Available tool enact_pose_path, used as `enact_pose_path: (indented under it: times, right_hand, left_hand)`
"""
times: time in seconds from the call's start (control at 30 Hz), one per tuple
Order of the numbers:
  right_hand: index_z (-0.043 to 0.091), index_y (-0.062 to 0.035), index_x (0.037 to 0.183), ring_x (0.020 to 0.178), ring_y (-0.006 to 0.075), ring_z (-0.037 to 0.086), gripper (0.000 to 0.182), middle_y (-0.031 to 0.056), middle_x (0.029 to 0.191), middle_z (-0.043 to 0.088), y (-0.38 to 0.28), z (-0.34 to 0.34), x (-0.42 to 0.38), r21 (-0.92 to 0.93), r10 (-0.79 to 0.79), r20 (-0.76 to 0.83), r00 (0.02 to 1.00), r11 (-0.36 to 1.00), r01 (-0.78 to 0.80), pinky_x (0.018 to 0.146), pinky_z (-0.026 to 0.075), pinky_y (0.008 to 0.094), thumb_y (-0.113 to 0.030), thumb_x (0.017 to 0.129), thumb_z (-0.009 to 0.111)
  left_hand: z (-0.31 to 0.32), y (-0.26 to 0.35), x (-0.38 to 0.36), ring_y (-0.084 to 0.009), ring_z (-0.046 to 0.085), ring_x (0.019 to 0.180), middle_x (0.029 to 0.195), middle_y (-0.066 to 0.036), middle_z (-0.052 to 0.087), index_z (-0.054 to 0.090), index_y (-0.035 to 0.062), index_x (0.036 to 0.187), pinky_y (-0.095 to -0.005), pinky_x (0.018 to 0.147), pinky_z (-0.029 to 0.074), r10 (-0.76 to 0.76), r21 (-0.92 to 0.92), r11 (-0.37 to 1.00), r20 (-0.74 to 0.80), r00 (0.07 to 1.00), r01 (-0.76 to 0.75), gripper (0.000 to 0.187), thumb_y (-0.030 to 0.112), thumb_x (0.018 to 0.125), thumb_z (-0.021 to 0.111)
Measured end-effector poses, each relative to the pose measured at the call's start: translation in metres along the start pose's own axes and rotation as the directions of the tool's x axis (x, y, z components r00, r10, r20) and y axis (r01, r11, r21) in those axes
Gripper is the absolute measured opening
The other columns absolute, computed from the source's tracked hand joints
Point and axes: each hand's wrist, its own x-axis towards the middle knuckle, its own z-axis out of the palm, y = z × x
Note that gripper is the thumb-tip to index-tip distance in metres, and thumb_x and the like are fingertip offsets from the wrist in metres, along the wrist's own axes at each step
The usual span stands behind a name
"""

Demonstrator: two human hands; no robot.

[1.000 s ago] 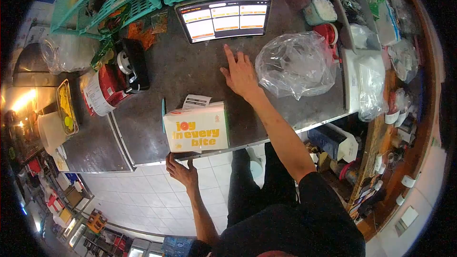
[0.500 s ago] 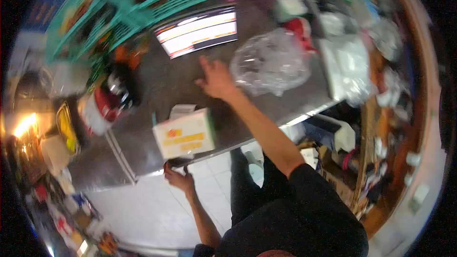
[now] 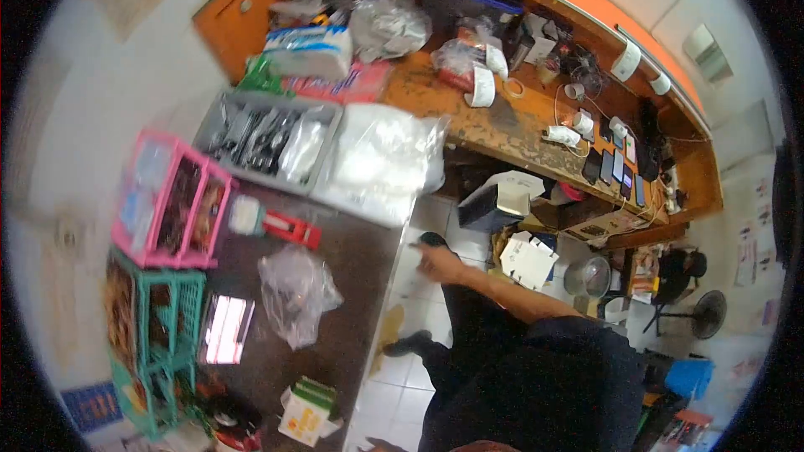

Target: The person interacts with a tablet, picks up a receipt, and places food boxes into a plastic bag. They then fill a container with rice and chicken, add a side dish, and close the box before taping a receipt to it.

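My right hand (image 3: 437, 263) is off the table's edge, above the floor, with nothing in it and its fingers partly stretched. Only a sliver of my left hand (image 3: 381, 445) shows at the bottom edge, near the table's side; most of its fingers are hidden. On the dark table (image 3: 368, 255) lies a tablet with a lit screen (image 3: 227, 330). A crumpled clear plastic bag (image 3: 297, 295) is beside it. Nearer the bottom stands a white and green box with yellow print (image 3: 307, 412), its flap open.
Pink (image 3: 172, 201) and teal (image 3: 159, 318) plastic racks line the left. A grey tray of wrapped cutlery (image 3: 266, 136) and a stack of clear bags (image 3: 381, 155) sit at the table's far end. Several phones (image 3: 618, 169) lie on a worn wooden counter (image 3: 494, 125). Open cartons (image 3: 501, 199) stand below.
The view has swung right, toward the wooden counter. My right hand has left the space by the screen and is off the table. My left hand has nearly gone out of view.
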Motion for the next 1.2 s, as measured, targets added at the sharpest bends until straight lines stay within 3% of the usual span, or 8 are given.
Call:
enact_pose_path:
  times: [0.07, 0.2, 0.33, 0.47, 0.53, 0.67, 0.73, 1.2]
  right_hand:
    - [0.052, -0.0078, 0.13, 0.07, 0.0352, 0.068, 0.048, 0.018, 0.078, 0.067, 0.062, -0.067, 0.025, -0.016, 0.118, -0.275, 0.954, 0.992, -0.127, 0.065, 0.054, 0.045, -0.013, 0.084, 0.065]
    - [0.056, -0.0039, 0.124, 0.074, 0.0301, 0.068, 0.044, 0.0154, 0.08, 0.068, 0.182, -0.188, 0.105, 0.104, 0.182, -0.637, 0.749, 0.983, -0.151, 0.071, 0.053, 0.0429, -0.01, 0.082, 0.065]
    - [0.055, -0.0011, 0.126, 0.074, 0.031, 0.066, 0.045, 0.0161, 0.083, 0.068, 0.244, -0.288, 0.124, 0.215, 0.37, -0.671, 0.642, 0.927, -0.309, 0.07, 0.052, 0.0397, -0.007, 0.082, 0.061]
    - [0.052, -0.0031, 0.127, 0.076, 0.0393, 0.064, 0.045, 0.0194, 0.084, 0.065, 0.298, -0.328, 0.107, 0.261, 0.453, -0.607, 0.653, 0.89, -0.374, 0.07, 0.051, 0.0464, -0.009, 0.083, 0.061]
    - [0.051, -0.0028, 0.126, 0.078, 0.0409, 0.063, 0.045, 0.0204, 0.085, 0.064, 0.311, -0.328, 0.101, 0.364, 0.596, -0.496, 0.631, 0.803, -0.473, 0.073, 0.051, 0.0472, -0.009, 0.083, 0.062]
    - [0.047, -0.0044, 0.129, 0.093, 0.0434, 0.059, 0.05, 0.0242, 0.103, 0.058, 0.317, -0.308, 0.104, 0.28, 0.497, -0.621, 0.606, 0.863, -0.42, 0.081, 0.049, 0.052, -0.011, 0.082, 0.062]
    - [0.046, -0.0049, 0.131, 0.094, 0.0418, 0.058, 0.053, 0.0222, 0.109, 0.055, 0.309, -0.311, 0.109, 0.163, 0.508, -0.621, 0.597, 0.829, -0.535, 0.079, 0.05, 0.049, -0.011, 0.081, 0.061]
    - [0.04, -0.0044, 0.136, 0.094, 0.0497, 0.055, 0.062, 0.0263, 0.112, 0.043, 0.292, -0.323, 0.114, 0.243, 0.582, -0.487, 0.651, 0.807, -0.538, 0.078, 0.049, 0.0545, -0.009, 0.08, 0.064]
  left_hand:
    - [0.014, 0.087, -0.035, -0.0385, 0.044, 0.13, 0.15, -0.016, 0.038, 0.042, 0.0067, 0.144, -0.0485, 0.102, 0.041, 0.003, -0.093, 0.996, 0.205, 0.979, 0.017, 0.075, 0.045, 0.087, 0.072]
    - [0.028, 0.243, -0.071, -0.0383, 0.045, 0.128, 0.149, -0.016, 0.039, 0.042, 0.0064, 0.143, -0.0484, 0.101, 0.042, 0.024, -0.229, 0.967, 0.528, 0.849, 0.115, 0.073, 0.044, 0.087, 0.071]
    - [0.013, 0.34, -0.087, -0.038, 0.046, 0.126, 0.147, -0.016, 0.04, 0.043, 0.0061, 0.142, -0.0484, 0.1, 0.043, -0.039, -0.213, 0.939, 0.715, 0.698, 0.271, 0.072, 0.044, 0.088, 0.071]
    - [-0.005, 0.395, -0.097, -0.0378, 0.047, 0.125, 0.145, -0.016, 0.042, 0.043, 0.0058, 0.141, -0.0483, 0.099, 0.044, -0.104, -0.167, 0.915, 0.782, 0.614, 0.367, 0.07, 0.043, 0.089, 0.07]
    - [-0.016, 0.41, -0.096, -0.0377, 0.048, 0.124, 0.144, -0.017, 0.042, 0.043, 0.0056, 0.141, -0.0483, 0.098, 0.044, -0.119, -0.142, 0.915, 0.799, 0.59, 0.377, 0.069, 0.043, 0.089, 0.069]
    - [-0.03, 0.438, -0.09, -0.0374, 0.049, 0.122, 0.142, -0.017, 0.043, 0.044, 0.0053, 0.14, -0.0482, 0.097, 0.045, -0.142, -0.105, 0.916, 0.817, 0.559, 0.387, 0.067, 0.042, 0.09, 0.069]
    - [-0.029, 0.449, -0.092, -0.0373, 0.05, 0.122, 0.142, -0.017, 0.044, 0.044, 0.0051, 0.14, -0.0482, 0.097, 0.045, -0.147, -0.094, 0.918, 0.823, 0.549, 0.385, 0.066, 0.042, 0.09, 0.068]
    - [-0.016, 0.484, -0.102, -0.0364, 0.054, 0.116, 0.135, -0.018, 0.048, 0.046, 0.004, 0.137, -0.048, 0.093, 0.048, -0.149, -0.045, 0.919, 0.879, 0.452, 0.391, 0.061, 0.04, 0.092, 0.066]
